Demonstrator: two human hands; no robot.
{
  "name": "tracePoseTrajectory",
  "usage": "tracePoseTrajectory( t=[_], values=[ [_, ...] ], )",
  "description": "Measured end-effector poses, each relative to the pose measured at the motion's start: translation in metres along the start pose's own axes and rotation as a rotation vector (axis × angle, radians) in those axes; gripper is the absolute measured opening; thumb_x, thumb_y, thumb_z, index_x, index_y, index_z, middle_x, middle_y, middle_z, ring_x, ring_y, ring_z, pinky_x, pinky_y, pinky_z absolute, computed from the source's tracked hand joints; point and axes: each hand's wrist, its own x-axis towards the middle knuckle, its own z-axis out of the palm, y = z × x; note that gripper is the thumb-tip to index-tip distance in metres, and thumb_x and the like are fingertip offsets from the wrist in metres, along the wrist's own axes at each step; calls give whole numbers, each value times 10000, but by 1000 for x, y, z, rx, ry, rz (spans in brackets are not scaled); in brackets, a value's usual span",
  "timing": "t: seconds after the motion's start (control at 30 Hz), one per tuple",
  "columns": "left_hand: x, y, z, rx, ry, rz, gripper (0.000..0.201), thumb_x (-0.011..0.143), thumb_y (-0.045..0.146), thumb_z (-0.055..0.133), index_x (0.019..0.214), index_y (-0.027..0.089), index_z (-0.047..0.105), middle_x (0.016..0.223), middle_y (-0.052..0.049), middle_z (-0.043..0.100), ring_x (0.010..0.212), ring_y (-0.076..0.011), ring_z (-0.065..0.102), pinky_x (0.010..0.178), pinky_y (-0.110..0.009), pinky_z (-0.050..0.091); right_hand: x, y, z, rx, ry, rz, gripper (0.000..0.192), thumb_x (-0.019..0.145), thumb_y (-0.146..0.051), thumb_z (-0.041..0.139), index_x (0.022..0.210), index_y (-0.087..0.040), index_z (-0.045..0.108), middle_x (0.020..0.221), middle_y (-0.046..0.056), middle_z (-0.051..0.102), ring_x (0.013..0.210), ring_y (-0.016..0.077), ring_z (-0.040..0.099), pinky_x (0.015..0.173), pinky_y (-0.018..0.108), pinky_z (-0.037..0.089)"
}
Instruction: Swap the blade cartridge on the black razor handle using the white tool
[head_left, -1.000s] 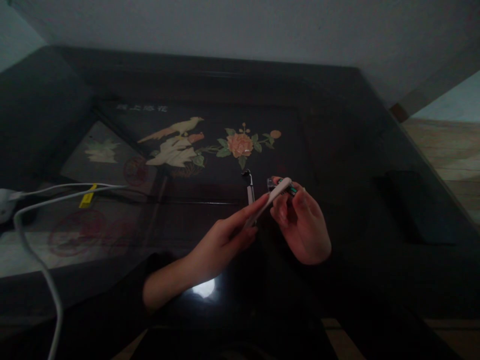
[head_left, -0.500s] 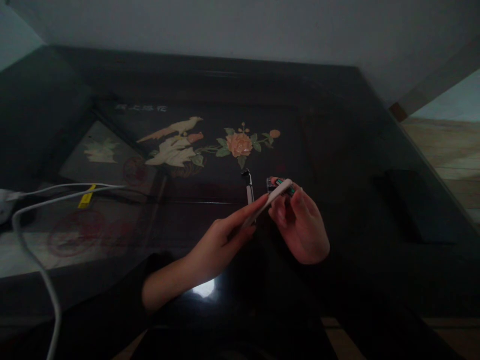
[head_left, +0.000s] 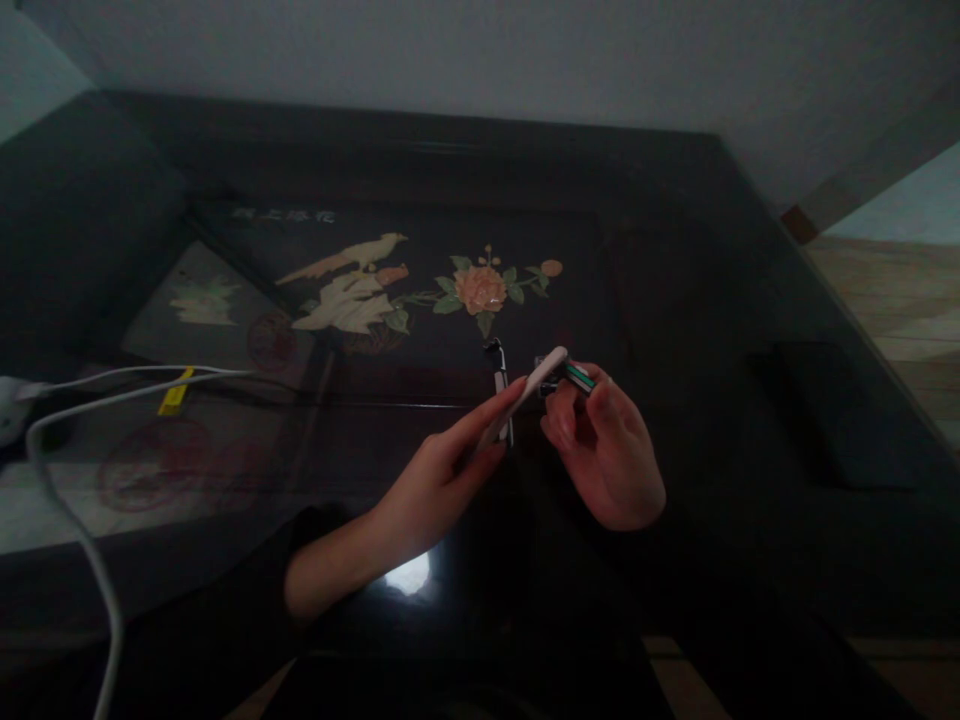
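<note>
- Left grip [head_left: 439, 480]: thumb and forefinger pinch the lower part of a slim white stick [head_left: 525, 392], which slants up and to the right; its rounded tip lies just beside the item in the other hand.
- Right grip [head_left: 604, 455]: fingers curled and pressed around a small green-striped object [head_left: 576, 376], held above the table; in the dim light it cannot be told exactly what this object is.
- Both hands hover close together over the middle of the table [head_left: 750, 300], a dark, glossy top with a glass-like sheen.
- Small dark-and-silver piece [head_left: 498, 372]: lies on the table just behind the white stick, near the left fingertips.
- Inlaid picture [head_left: 420, 285]: a pale bird, leaves and an orange flower set into the table, beyond the hands.
- White cable [head_left: 82, 520]: loops across the left part of the table, carrying a yellow tag [head_left: 174, 395], well apart from the hands.
- Bright reflection [head_left: 409, 575]: a spot of light on the table beneath the left wrist.
</note>
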Motion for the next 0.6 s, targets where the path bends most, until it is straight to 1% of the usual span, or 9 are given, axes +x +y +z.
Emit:
tracePoseTrajectory(
  t=[0.1, 0.2, 0.37, 0.47, 0.6],
  values=[
    [-1, 0, 1, -13, -16, 14, 559, 932, 131, 499, 1477, 225, 425, 960, -32, 727, 1185, -231, 595, 1020, -380, 469, 0, 0, -1, -25, 20, 2, 313, 809, -516, 703, 846, -220, 605, 524, -72, 447, 466, 92, 325, 436, 249, 259],
    [-2, -1, 1, -11, -64, 57, 552, 945, 137, 489, 1484, 229, 414, 1111, -47, 718, 1246, -230, 561, 1076, -391, 429, 0, 1, -2, -37, 47, 16, 372, 785, -534, 717, 949, -210, 637, 530, -76, 456, 460, 88, 335, 428, 244, 284],
    [-3, -4, -1, -9, -158, 121, 557, 974, 165, 475, 1508, 280, 364, 1397, -42, 595, 1270, -201, 557, 1118, -355, 391, 0, 2, -4, -26, 74, 44, 422, 747, -554, 737, 989, -217, 661, 542, -77, 471, 449, 79, 369, 418, 234, 312],
    [-3, -6, -1, -6, -166, 124, 565, 981, 166, 471, 1514, 302, 343, 1463, -31, 538, 1277, -188, 556, 1121, -341, 389, 0, 2, -4, -4, 80, 58, 422, 742, -544, 747, 995, -214, 673, 543, -76, 477, 451, 75, 371, 426, 231, 313],
    [-2, -8, -1, 4, -137, 123, 568, 978, 164, 476, 1511, 311, 344, 1490, -27, 507, 1324, -193, 517, 1135, -346, 376, 0, 2, -2, 3, 67, 51, 395, 764, -525, 737, 987, -207, 669, 542, -74, 477, 455, 78, 350, 435, 241, 295]
  ],
)
